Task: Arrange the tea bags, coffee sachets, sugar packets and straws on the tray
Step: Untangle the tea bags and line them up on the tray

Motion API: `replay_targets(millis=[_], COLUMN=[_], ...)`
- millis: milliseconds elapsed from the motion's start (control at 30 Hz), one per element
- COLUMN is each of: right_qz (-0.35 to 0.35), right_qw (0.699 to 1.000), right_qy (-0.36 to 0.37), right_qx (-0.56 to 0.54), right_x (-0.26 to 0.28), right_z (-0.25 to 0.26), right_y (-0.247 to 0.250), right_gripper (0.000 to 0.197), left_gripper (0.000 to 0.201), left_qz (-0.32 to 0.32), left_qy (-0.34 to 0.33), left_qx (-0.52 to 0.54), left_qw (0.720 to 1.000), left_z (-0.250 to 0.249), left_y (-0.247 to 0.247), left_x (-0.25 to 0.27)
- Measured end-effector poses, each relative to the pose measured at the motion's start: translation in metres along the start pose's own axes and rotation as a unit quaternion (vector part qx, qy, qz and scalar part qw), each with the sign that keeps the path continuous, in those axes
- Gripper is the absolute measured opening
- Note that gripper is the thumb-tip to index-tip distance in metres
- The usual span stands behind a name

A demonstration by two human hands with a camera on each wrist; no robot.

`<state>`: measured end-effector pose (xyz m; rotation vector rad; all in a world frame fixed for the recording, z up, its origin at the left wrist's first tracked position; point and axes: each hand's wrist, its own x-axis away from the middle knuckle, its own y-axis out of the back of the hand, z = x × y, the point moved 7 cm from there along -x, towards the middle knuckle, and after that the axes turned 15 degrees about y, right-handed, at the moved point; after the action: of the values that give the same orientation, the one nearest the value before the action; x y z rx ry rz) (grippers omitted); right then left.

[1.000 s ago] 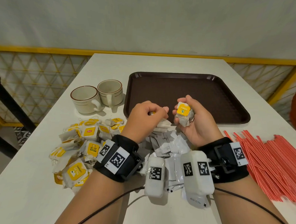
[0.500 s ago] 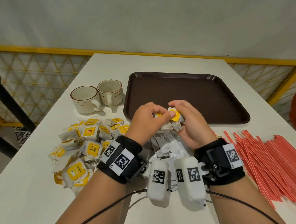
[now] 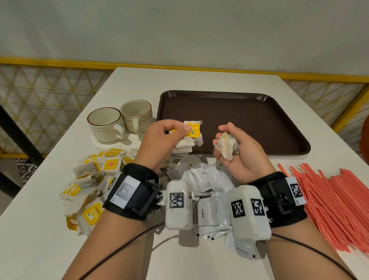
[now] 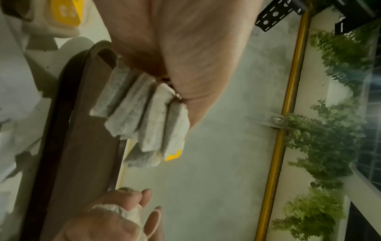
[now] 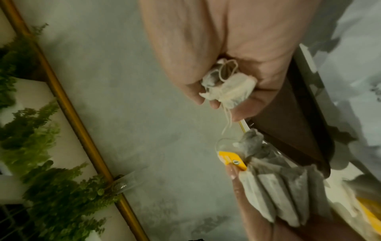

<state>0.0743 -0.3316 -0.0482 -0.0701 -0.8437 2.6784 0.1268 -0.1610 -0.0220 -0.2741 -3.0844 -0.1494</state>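
My left hand (image 3: 169,132) grips a stack of several tea bags (image 3: 189,138) with yellow tags, held over the near edge of the brown tray (image 3: 266,114). The same stack (image 4: 144,117) fans out below my palm in the left wrist view. My right hand (image 3: 232,146) cups a crumpled tea bag (image 3: 227,147) with its string trailing, a little right of the left hand; the right wrist view shows this tea bag (image 5: 226,91) between my curled fingers. A pile of tea bags (image 3: 91,182) lies at the left, white coffee sachets (image 3: 208,194) between my wrists, red straws (image 3: 342,203) at the right.
Two beige cups (image 3: 120,121) stand left of the tray. The white table (image 3: 35,239) ends at a yellow lattice railing (image 3: 43,85) behind and to both sides. Cables run from my wrist cameras toward me.
My hands, which were pressed together around tea bags, have drawn apart. The left now holds the tagged stack higher over the tray edge, and the right keeps one crumpled bag.
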Motion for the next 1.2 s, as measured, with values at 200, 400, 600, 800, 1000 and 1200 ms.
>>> replay_targets(millis=[200,400,600,800,1000,1200], right_qz=[-0.009,0.000,0.043,0.139,0.129,0.115], right_qw=[0.999,0.998,0.992,0.964,0.973,0.978], right_qy=[0.021,0.045,0.060,0.086,0.077,0.078], right_qx=[0.023,0.048,0.105,0.211,0.177,0.155], right_x=[0.000,0.000,0.002,0.010,0.009,0.006], right_z=[0.002,0.005,0.007,0.004,0.005,0.004], right_y=[0.002,-0.001,-0.005,-0.017,-0.014,-0.011], right_gripper=[0.016,0.012,0.015,0.009,0.007,0.007], left_gripper=[0.019,0.013,0.010,0.011,0.008,0.010], left_qz=[-0.003,0.007,0.046,0.066,0.057,0.073], left_qy=[-0.004,-0.014,-0.029,-0.039,-0.014,-0.011], left_qx=[-0.032,-0.096,-0.155,-0.122,-0.060,-0.041], left_qw=[0.999,0.995,0.986,0.990,0.996,0.996], left_z=[0.000,0.000,-0.001,-0.003,-0.002,-0.001], left_y=[-0.003,-0.008,-0.018,-0.022,-0.019,-0.022], left_x=[0.001,0.002,0.005,0.008,0.006,0.006])
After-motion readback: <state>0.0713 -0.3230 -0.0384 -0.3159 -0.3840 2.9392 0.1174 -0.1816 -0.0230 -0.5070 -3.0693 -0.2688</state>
